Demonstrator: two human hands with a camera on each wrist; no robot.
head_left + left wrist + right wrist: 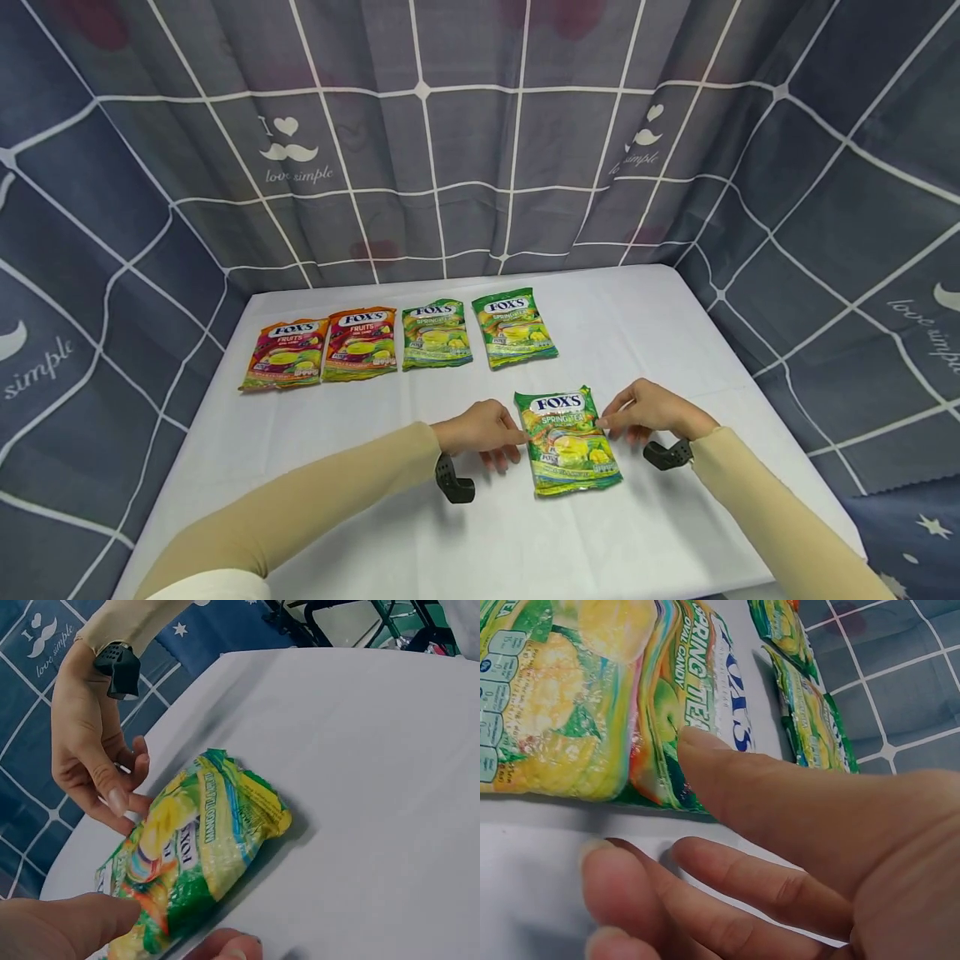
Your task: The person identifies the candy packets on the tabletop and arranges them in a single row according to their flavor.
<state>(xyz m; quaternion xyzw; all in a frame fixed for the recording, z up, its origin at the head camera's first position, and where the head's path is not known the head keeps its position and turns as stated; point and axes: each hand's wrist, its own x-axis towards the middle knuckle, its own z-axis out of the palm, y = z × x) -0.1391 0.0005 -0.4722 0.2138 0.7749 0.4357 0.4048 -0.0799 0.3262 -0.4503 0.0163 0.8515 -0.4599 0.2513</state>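
Note:
A green FOX'S Spring Tea candy bag (pixel 570 446) lies face up at the front of the white table, between both hands. At its left edge is my left hand (pixel 483 429), thumb tip right at the wrapper and fingers loosely bent beside it. In the left wrist view the left thumb (pixel 82 922) overlaps the bag's printed face. On the other side my right hand (pixel 645 412) has its thumb at the bag's right edge. The right wrist view shows the right fingers (pixel 727 915) spread apart from the wrapper, relaxed, with nothing between them and the thumb.
Along the back lie two red-orange FOX'S Fruits bags (pixel 360 346) and two green Spring Tea bags, one upright (pixel 437 335), the other tilted (pixel 515 329). The white tablecloth (pixel 337 467) covers the table. Grey checked curtains (pixel 480 142) enclose its back and sides.

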